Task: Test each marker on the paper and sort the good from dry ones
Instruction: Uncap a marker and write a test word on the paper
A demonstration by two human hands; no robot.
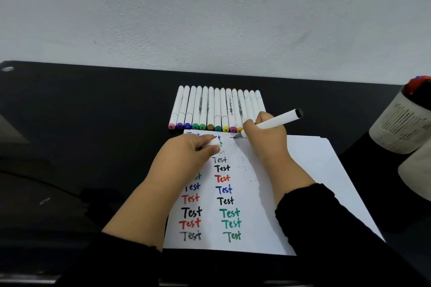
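- Right hand (264,134) pinches a white-barrelled marker with a black end cap (272,121) in a writing grip; dark tip is on the white sheet of paper (314,170), top of a fresh third column.
- Short dark dash is visible at the tip, so ink looks to be flowing. My read: first stroke of a new "Test".
- Left hand (186,154) lies on the paper's upper left, fingers curled round a small white cap (213,142), probably this marker's.
- Two columns of "Test" already fill the sheet in black, red, blue and green; a few look faint.
- Row of white markers with coloured end caps (214,109) lies side by side on the black table (93,123), just beyond the paper's top edge.
- To do it well: keep the left hand pinning the sheet, use light steady pressure, write the full word, compare line density with the neighbours before judging.
- Keep the right wrist off wet ink; speckles already mark the middle of the sheet.
- Recap firmly, then place in the correct group.
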